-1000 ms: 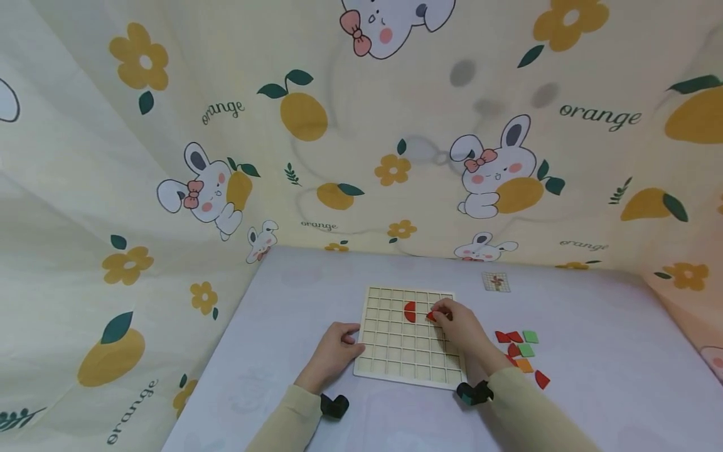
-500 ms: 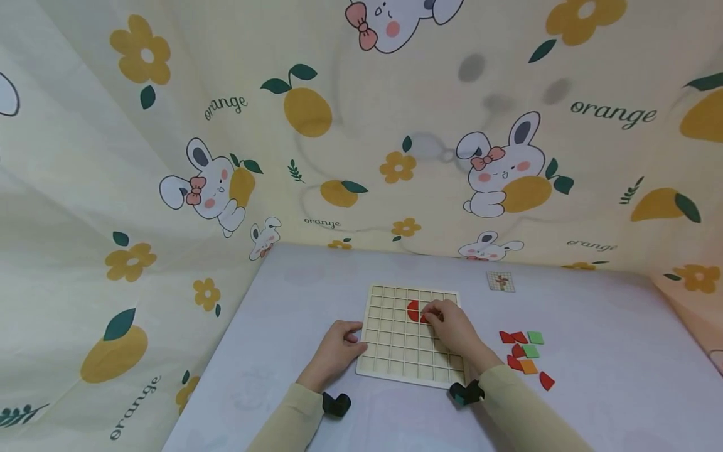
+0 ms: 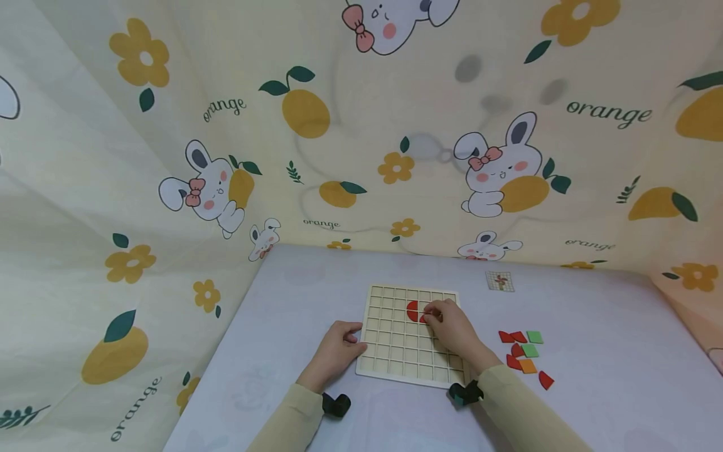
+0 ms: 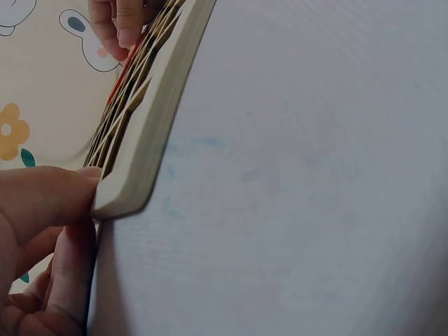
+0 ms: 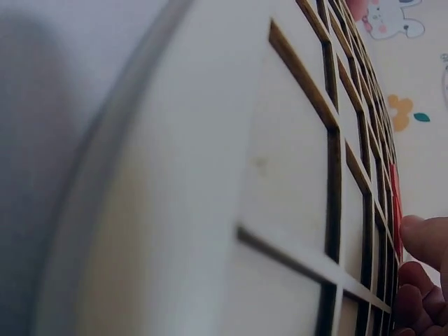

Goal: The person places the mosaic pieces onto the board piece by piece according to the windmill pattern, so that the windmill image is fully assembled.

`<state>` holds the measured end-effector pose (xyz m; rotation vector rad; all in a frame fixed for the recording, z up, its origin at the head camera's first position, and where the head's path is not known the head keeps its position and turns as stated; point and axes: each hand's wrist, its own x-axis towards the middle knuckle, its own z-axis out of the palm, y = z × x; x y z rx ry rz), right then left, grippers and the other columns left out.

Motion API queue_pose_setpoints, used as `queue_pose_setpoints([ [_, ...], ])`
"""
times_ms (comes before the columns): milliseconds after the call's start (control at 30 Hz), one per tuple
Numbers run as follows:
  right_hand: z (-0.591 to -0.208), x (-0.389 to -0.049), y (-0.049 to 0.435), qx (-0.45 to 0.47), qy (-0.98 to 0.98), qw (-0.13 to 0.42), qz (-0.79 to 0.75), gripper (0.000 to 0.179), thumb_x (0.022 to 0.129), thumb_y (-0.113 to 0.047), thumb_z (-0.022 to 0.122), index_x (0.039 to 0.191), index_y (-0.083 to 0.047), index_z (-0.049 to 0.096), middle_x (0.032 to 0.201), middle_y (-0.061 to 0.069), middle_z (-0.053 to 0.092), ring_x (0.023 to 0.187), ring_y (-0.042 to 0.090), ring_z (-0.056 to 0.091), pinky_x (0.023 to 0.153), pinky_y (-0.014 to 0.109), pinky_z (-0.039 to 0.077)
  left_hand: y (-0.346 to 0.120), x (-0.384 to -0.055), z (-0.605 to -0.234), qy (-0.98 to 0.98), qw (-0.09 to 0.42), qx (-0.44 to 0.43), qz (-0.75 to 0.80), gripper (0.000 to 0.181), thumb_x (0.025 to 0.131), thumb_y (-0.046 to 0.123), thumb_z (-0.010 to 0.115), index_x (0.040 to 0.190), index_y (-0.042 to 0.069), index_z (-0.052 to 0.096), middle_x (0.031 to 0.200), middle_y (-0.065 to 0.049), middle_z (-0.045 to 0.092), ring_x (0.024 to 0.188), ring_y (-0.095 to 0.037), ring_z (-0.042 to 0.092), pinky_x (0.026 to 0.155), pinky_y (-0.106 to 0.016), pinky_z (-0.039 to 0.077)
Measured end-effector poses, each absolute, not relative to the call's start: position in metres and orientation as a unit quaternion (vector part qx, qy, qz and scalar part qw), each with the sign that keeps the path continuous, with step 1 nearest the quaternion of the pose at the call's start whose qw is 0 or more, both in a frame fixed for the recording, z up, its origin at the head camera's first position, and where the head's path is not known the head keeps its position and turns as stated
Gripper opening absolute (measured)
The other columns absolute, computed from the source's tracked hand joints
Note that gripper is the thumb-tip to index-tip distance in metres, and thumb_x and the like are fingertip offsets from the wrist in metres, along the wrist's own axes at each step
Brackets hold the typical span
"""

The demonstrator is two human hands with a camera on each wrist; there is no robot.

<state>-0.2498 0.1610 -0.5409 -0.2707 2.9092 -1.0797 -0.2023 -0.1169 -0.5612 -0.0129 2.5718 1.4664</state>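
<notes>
A pale wooden grid board (image 3: 390,355) lies on the table in the head view. My left hand (image 3: 333,351) grips its left edge, and the left wrist view shows the thumb (image 4: 59,192) on the rim by a corner. Two red quarter-circle pieces (image 3: 413,306) sit in neighbouring cells, forming a left half disc. Just right of them, my right hand (image 3: 454,329) pinches another red quarter-circle piece (image 3: 422,319) at the lower right of that half disc. Fingers partly hide this piece. Red also shows beside the right thumb (image 5: 423,238) in the right wrist view.
Right of the board lie several loose red pieces (image 3: 545,380), two green squares (image 3: 534,338) and an orange square (image 3: 528,366). Farther back is a small card (image 3: 500,281) with a pinwheel-like picture on a grid. A printed curtain (image 3: 361,157) hangs behind the table.
My right hand has carried the red quarter-circle piece left, up against the red half disc, and hardly moves over the last half second. The left hand stays on the board's edge.
</notes>
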Motion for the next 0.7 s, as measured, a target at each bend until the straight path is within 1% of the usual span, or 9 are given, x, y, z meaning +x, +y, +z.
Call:
queue_pose_setpoints([
  [167,-0.542,-0.248,0.162,-0.08,0.935,0.021,-0.346,0.011,0.093,-0.017,0.066,0.101,-0.01,0.068,0.089,0.003,0.054,0.078,0.019,0.049,0.068,0.033,0.045,-0.118,-0.203,-0.563,0.864,0.094,-0.002,0.496,0.049,0.087,0.021,0.073,0.131,0.01,0.057,0.102,-0.001,0.05,0.087,-0.015,0.052,0.071,-0.027,0.048],
  [467,-0.541,-0.245,0.165,-0.073,0.937,0.024,-0.342,0.01,0.094,-0.017,0.065,0.103,-0.012,0.069,0.091,0.002,0.054,0.078,0.019,0.048,0.067,0.032,0.044,-0.116,-0.202,-0.562,0.866,0.089,0.003,0.491,0.048,0.087,0.021,0.073,0.131,0.009,0.058,0.101,-0.001,0.051,0.087,-0.014,0.053,0.071,-0.028,0.048],
  [700,-0.529,-0.235,0.18,-0.053,0.934,0.035,-0.351,0.027,0.095,-0.022,0.064,0.12,-0.011,0.065,0.103,0.004,0.056,0.087,0.021,0.05,0.073,0.033,0.048,-0.115,-0.202,-0.562,0.867,0.095,-0.006,0.489,0.048,0.087,0.021,0.073,0.131,0.01,0.057,0.102,-0.001,0.05,0.088,-0.015,0.053,0.072,-0.029,0.048],
])
